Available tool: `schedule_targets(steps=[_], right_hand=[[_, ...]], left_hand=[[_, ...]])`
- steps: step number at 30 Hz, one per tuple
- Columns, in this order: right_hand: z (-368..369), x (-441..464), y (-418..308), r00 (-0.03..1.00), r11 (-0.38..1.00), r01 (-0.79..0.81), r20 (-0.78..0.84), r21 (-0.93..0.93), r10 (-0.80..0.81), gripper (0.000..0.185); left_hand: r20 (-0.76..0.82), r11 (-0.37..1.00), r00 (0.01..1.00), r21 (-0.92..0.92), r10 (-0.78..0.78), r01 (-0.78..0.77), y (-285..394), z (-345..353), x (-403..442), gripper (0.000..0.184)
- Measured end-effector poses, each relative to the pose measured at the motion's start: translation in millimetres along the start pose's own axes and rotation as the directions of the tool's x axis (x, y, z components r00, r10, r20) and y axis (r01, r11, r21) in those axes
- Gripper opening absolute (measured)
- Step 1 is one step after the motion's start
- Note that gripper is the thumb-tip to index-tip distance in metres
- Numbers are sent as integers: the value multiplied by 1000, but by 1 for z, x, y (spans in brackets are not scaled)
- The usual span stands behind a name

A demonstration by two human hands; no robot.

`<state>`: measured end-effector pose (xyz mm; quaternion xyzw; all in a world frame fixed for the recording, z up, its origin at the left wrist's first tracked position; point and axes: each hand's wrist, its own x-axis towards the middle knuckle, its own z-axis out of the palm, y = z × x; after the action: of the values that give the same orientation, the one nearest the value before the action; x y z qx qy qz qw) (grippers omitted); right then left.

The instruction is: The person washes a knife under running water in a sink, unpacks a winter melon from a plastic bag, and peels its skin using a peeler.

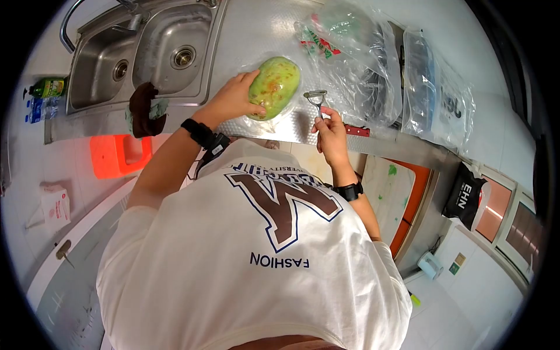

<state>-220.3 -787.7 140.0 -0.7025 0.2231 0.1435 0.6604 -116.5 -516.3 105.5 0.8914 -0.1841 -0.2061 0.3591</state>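
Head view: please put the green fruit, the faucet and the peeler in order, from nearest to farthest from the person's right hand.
1. Peeler: held in the right hand.
2. Green fruit: to the left, on the counter, with the left hand against it.
3. Faucet: far left, at the sink.

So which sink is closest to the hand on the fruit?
The right sink in the picture: it lies between the left hand, on the fruit, and the other sink, which is farther off.
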Motion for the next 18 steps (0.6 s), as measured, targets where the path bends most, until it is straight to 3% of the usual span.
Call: schedule_targets(steps=[2, 4, 7, 9, 10, 12, 13, 15, 18], right_hand=[[7, 5, 7, 1000, 1000, 2, -14, -17, -2, 28], [16, 10, 17, 967, 960, 203, -117, -193, -228, 28], [23, 12, 21, 961, 932, 208, -115, -297, -251, 33], [34, 7, 19, 960, 937, 178, -155, -300, -232, 41], [40, 1, 12, 943, 903, 209, -169, -375, -288, 45], [51, -5, 9, 885, 777, 307, -135, -550, -445, 50], [55, -8, 11, 885, 776, 301, -140, -555, -444, 50], [60, -12, 18, 838, 615, 385, -18, -689, -545, 47], [73, -21, 24, 846, 619, 354, -41, -701, -531, 45]], left_hand=[[11, 998, 998, 10, -59, 59, 20, -5, -3, 103], [24, 993, 993, 20, -113, 113, 23, -1, -2, 106], [-34, 973, 980, -130, -196, 190, 16, 7, 9, 112], [132, 906, 979, -378, -153, 193, 14, 2, 15, 129], [135, 904, 980, -382, -148, 189, 9, 9, 18, 129], [176, 913, 963, -322, -203, 251, -4, 31, 21, 147], [181, 912, 964, -326, -197, 247, -8, 36, 22, 147], [154, 931, 970, -285, -189, 227, -12, 44, 21, 155], [156, 910, 976, -363, -153, 200, -15, 48, 20, 155]])
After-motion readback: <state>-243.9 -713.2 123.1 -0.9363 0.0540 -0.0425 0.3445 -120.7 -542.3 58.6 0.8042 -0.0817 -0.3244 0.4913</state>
